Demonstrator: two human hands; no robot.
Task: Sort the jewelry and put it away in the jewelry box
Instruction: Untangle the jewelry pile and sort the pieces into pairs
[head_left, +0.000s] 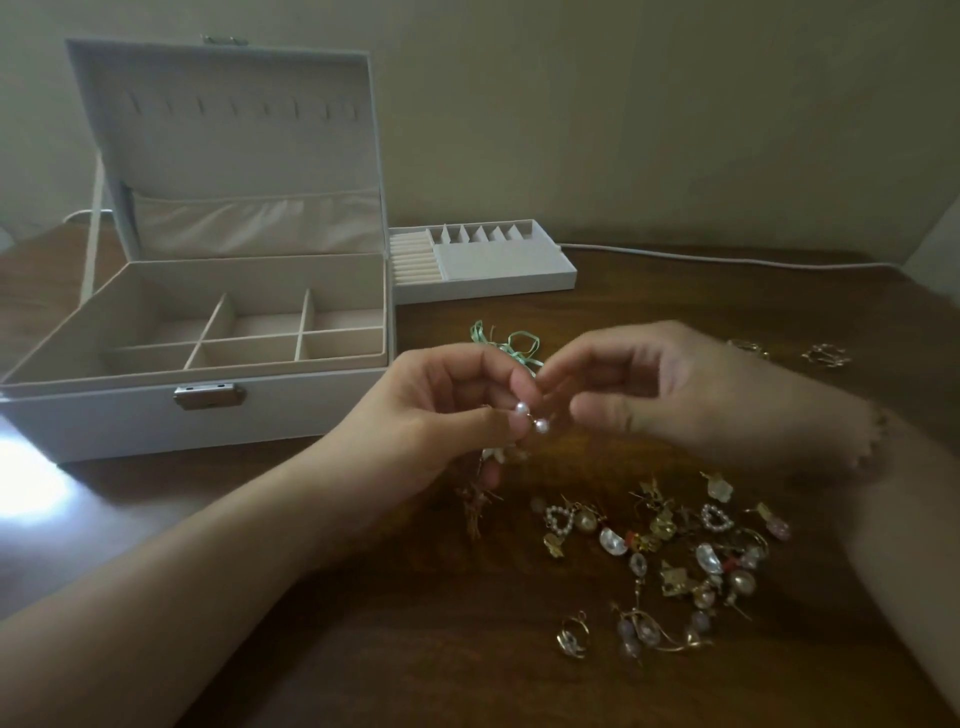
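Observation:
A white jewelry box (104, 410) stands open at the left, its lid up and its divided compartments bare. Just right of its front corner, my left hand (441, 410) pinches two pearl earrings (531, 417), and more gold pieces dangle below its fingers. My right hand (675, 395) is opposite, fingertips meeting the left hand's at the earrings' top. A heap of loose jewelry (670, 556), pearls, hearts and gold charms, lies on the dark wooden table below my right hand.
A removable white tray (509, 262) with ring rolls and small slots sits behind the box's right side. A green ribbon piece (511, 345) lies behind my hands. Two gold rings (826, 356) rest at far right. A white cable (727, 260) runs along the table's back.

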